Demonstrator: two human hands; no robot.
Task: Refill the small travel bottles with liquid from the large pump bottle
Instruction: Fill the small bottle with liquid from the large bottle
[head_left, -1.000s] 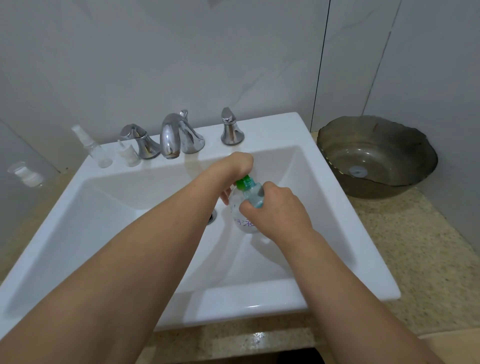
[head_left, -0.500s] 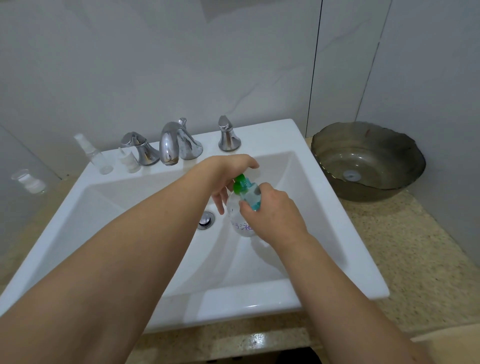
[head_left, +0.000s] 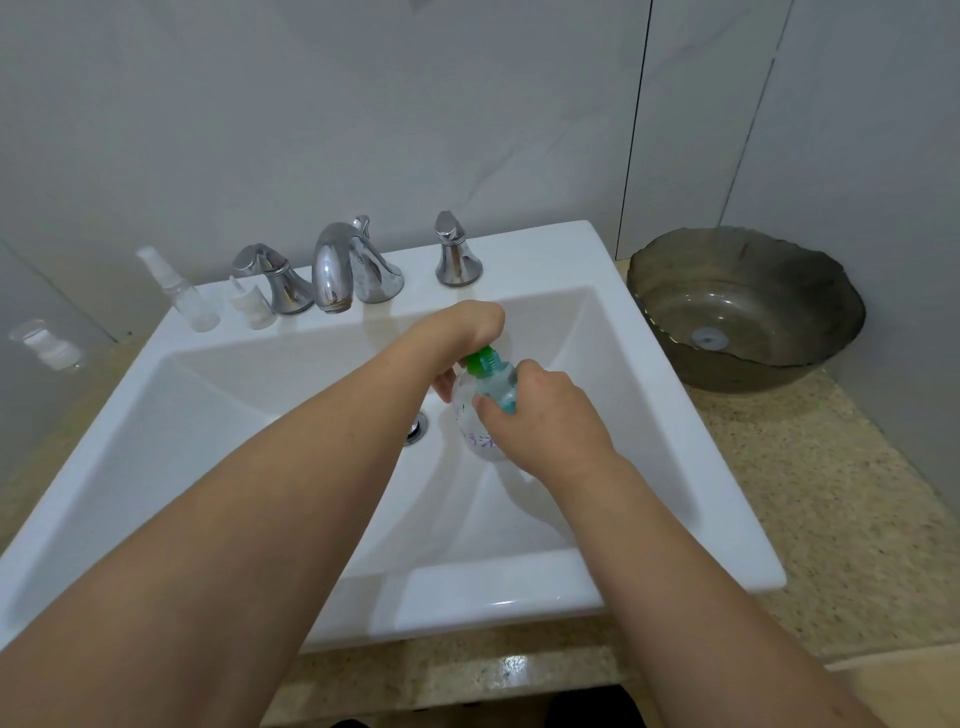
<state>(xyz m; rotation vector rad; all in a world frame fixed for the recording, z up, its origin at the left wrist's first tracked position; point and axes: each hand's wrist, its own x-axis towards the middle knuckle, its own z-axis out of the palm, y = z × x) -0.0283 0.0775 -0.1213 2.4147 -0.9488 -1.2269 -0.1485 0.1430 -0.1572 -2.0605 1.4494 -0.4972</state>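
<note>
My left hand (head_left: 462, 332) curled over the green pump top (head_left: 483, 360) of the clear plastic bottle (head_left: 480, 415), my right hand (head_left: 545, 421) gripping its body above the white ceramic sink (head_left: 597, 571), small clear spray bottle (head_left: 179, 291) upright beside the chrome faucet (head_left: 337, 270).

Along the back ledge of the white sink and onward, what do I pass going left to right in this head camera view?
Clear spray travel bottle → small clear capped bottle → left chrome tap handle → curved chrome spout → right chrome tap handle → dark glass basin bowl on the speckled counter.
</note>
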